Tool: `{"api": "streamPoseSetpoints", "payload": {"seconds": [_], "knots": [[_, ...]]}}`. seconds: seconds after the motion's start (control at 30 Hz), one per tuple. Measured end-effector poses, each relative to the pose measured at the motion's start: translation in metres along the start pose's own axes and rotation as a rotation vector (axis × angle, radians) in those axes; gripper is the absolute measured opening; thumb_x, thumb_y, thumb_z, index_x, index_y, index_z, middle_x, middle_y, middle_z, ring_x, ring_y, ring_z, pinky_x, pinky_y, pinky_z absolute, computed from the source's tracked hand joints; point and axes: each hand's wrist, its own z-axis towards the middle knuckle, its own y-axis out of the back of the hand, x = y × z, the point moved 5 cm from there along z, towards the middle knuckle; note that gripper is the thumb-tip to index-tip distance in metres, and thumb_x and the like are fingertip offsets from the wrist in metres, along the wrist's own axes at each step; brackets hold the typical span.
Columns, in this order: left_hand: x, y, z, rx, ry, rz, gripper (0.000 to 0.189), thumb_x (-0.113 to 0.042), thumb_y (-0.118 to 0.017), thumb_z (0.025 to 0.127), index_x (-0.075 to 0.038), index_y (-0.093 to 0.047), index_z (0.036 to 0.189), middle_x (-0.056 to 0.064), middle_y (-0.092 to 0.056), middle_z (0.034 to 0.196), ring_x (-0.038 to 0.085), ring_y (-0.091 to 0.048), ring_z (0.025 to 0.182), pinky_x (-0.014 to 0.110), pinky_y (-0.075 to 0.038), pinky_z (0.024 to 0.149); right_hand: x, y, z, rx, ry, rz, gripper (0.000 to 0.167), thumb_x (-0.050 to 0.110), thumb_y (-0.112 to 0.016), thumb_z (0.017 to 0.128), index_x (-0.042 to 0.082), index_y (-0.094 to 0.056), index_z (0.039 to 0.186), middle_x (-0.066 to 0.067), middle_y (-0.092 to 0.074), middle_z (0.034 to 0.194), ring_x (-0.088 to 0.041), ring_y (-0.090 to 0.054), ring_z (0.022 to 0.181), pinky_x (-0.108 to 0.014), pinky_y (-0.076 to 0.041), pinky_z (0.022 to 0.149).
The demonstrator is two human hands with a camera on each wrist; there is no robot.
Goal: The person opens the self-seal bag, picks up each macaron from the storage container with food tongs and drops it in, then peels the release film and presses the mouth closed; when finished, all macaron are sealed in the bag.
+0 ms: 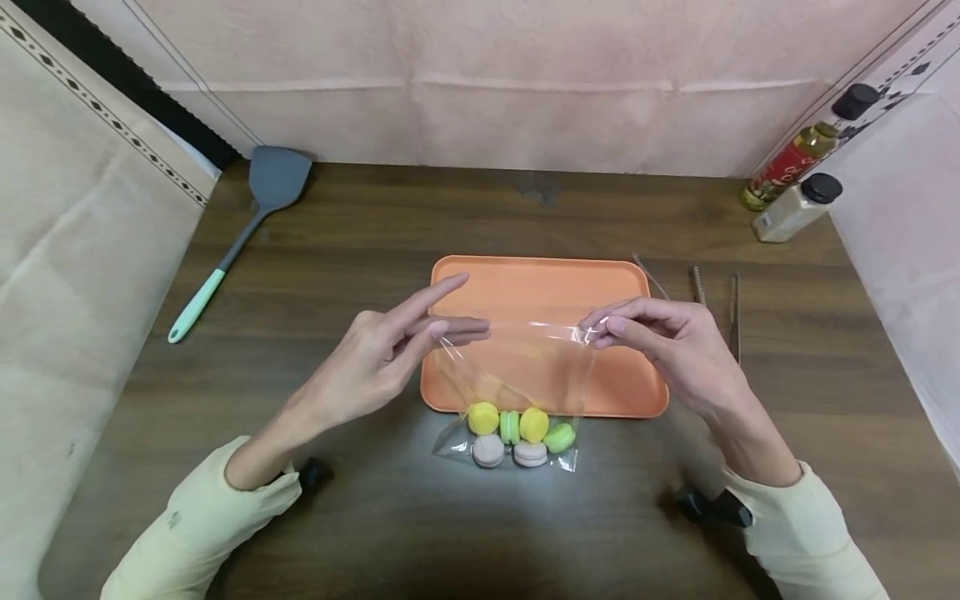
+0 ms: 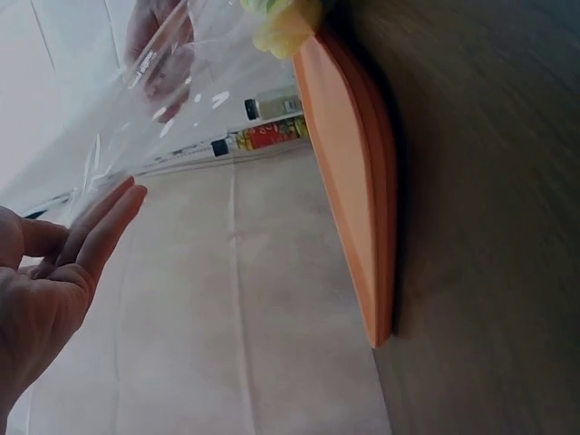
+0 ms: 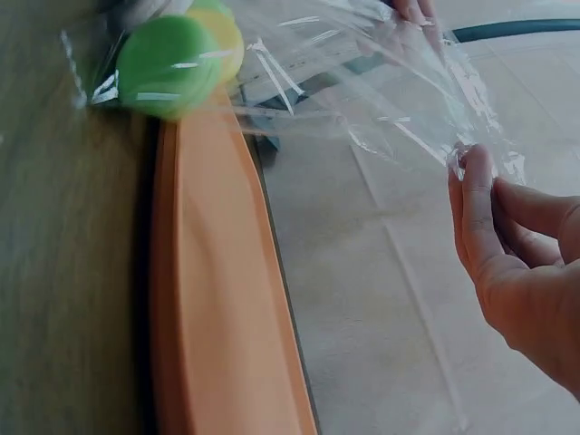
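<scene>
A clear plastic bag [image 1: 525,367] hangs between my two hands, with several macarons at its bottom: yellow ones [image 1: 483,418], green ones [image 1: 560,437] and pale lilac ones [image 1: 489,451]. At its upper left corner my left hand [image 1: 386,354] pinches the film between thumb and fingers, the index finger stretched out. My right hand [image 1: 660,337] pinches the upper right corner with thumb and fingertips, as the right wrist view also shows. Behind the bag lies an orange tray [image 1: 525,279], seen partly through the film. The bag's bottom overlaps the tray's near edge in the head view.
A grey spatula [image 1: 277,179] with a mint handle lies at the left. Thin metal utensils [image 1: 735,317] lie right of the tray, partly behind my right hand. A red-labelled bottle [image 1: 787,167] and a black-capped jar [image 1: 787,215] stand at the back right of the wooden table [image 1: 375,533].
</scene>
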Motion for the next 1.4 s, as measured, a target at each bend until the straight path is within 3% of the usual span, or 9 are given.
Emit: {"api": "streamPoseSetpoints", "payload": {"seconds": [0.17,0.27,0.33,0.5,0.67,0.9,1.03,1.2,1.4], "knots": [[0.006,0.002,0.001,0.02,-0.038,0.056,0.058,0.012,-0.062,0.106,0.001,-0.047,0.161,0.008,-0.083,0.121,0.001,-0.074,0.069,0.02,-0.018,0.043,0.005,-0.001,-0.002,0.011,0.016,-0.058,0.009,-0.008,-0.066,0.105,-0.013,-0.072,0.109,-0.014,-0.08,0.108,-0.022,-0.078,0.105,-0.03,-0.063,0.094],[0.007,0.003,-0.001,0.053,-0.049,0.086,0.064,0.013,-0.064,0.104,0.0,-0.044,0.163,0.008,-0.083,0.119,0.017,-0.082,0.103,0.02,-0.021,0.044,0.006,-0.001,-0.003,0.011,-0.011,-0.097,0.011,-0.008,-0.072,0.101,-0.009,-0.073,0.112,-0.01,-0.08,0.11,-0.019,-0.079,0.102,-0.027,-0.063,0.09],[0.007,0.005,-0.001,0.082,-0.051,0.101,0.068,0.012,-0.066,0.103,-0.002,-0.041,0.166,0.007,-0.083,0.12,0.018,-0.082,0.105,0.02,-0.024,0.046,0.007,-0.003,-0.003,0.024,-0.003,-0.142,0.014,-0.009,-0.076,0.098,-0.006,-0.075,0.112,-0.008,-0.08,0.109,-0.017,-0.078,0.094,-0.026,-0.063,0.083],[0.011,0.01,0.0,0.125,-0.037,0.103,0.069,0.012,-0.07,0.101,0.0,-0.045,0.164,0.005,-0.083,0.119,0.015,-0.082,0.095,0.021,-0.026,0.048,0.021,-0.012,0.005,0.15,0.183,-0.381,0.018,-0.011,-0.077,0.096,0.006,-0.078,0.103,-0.005,-0.076,0.098,-0.016,-0.066,0.076,-0.026,-0.055,0.066],[0.019,0.014,0.001,0.121,0.009,0.027,0.059,0.012,-0.071,0.1,0.001,-0.057,0.156,0.003,-0.085,0.1,0.002,-0.067,0.063,0.02,-0.028,0.044,0.034,-0.014,0.013,0.193,0.353,-0.694,0.032,-0.014,-0.081,0.09,0.016,-0.077,0.1,0.01,-0.073,0.085,-0.005,-0.063,0.073,-0.018,-0.049,0.067],[0.029,0.009,0.003,0.185,-0.043,-0.151,0.058,0.013,-0.062,0.105,-0.011,-0.06,0.157,0.011,-0.084,0.113,-0.001,-0.058,0.052,0.018,-0.043,0.045,0.023,-0.007,0.013,0.198,0.517,-0.625,0.008,0.001,-0.073,0.104,0.007,-0.077,0.1,0.004,-0.069,0.076,-0.003,-0.06,0.064,-0.017,-0.048,0.061],[0.034,0.008,0.003,0.22,-0.088,-0.221,0.056,0.018,-0.056,0.105,-0.01,-0.065,0.152,0.015,-0.083,0.115,0.002,-0.058,0.05,0.017,-0.043,0.046,0.019,-0.005,0.012,0.209,0.693,-0.639,0.028,0.024,-0.065,0.113,0.002,-0.079,0.105,0.001,-0.072,0.078,-0.002,-0.058,0.063,-0.017,-0.044,0.058],[0.04,0.007,0.001,0.249,-0.07,-0.279,0.044,0.022,-0.053,0.102,0.003,-0.074,0.136,0.014,-0.082,0.119,0.003,-0.051,0.046,0.019,-0.043,0.045,0.019,-0.006,0.01,0.295,0.845,-0.623,0.028,0.013,-0.058,0.115,-0.002,-0.08,0.124,0.001,-0.07,0.08,-0.004,-0.056,0.068,-0.016,-0.044,0.061],[0.047,0.009,0.0,0.253,-0.052,-0.337,0.051,0.03,-0.046,0.094,0.006,-0.079,0.124,0.012,-0.082,0.118,0.011,-0.045,0.042,0.022,-0.042,0.044,0.025,-0.008,0.007,0.361,0.871,-0.633,0.029,0.006,-0.054,0.115,0.0,-0.081,0.125,-0.001,-0.074,0.089,-0.004,-0.062,0.078,-0.018,-0.05,0.07]]}}
